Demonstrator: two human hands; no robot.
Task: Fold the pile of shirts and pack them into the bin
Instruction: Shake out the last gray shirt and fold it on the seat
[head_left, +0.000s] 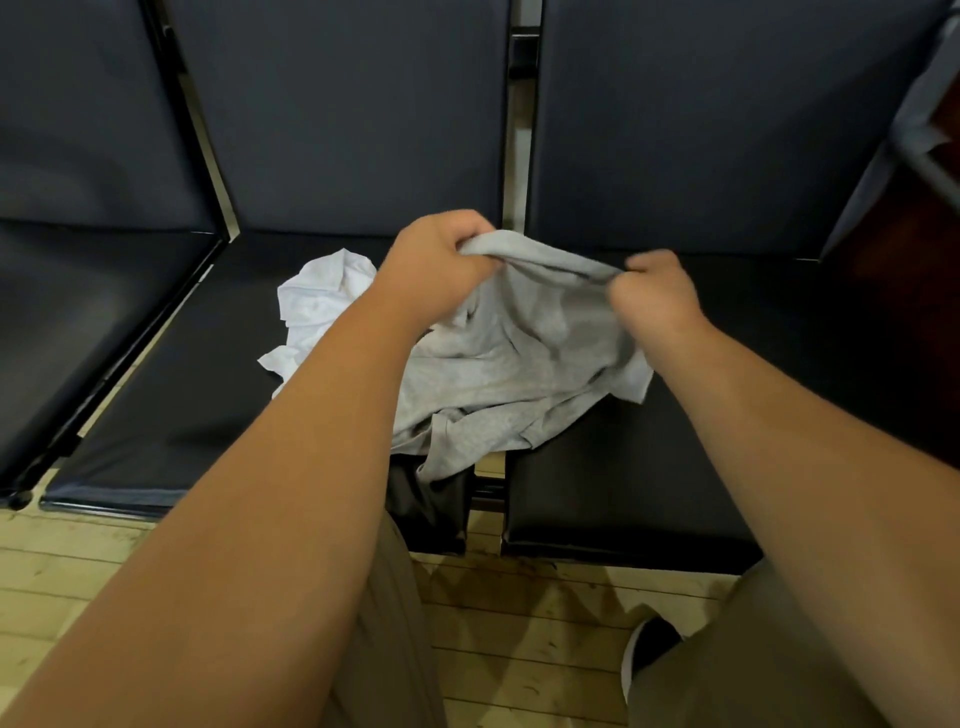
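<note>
The crumpled light-grey cotton shirt (519, 358) sat bunched over the gap between two black padded bench seats (182, 374), its far edge lifted. I had the left hand (441, 260) and the right hand (657, 296) each pinching that edge, fingers curled tight round the cloth. I judged it light, limp and unlikely to slip, best taken at shoulder seams or hem corners so it hangs flat. I counted two shirts for certain: this one and a rumpled white shirt (317, 306) to its far left. A dark cloth (431, 504) drooping off the near edge might be a third. I could pick out no bin.
</note>
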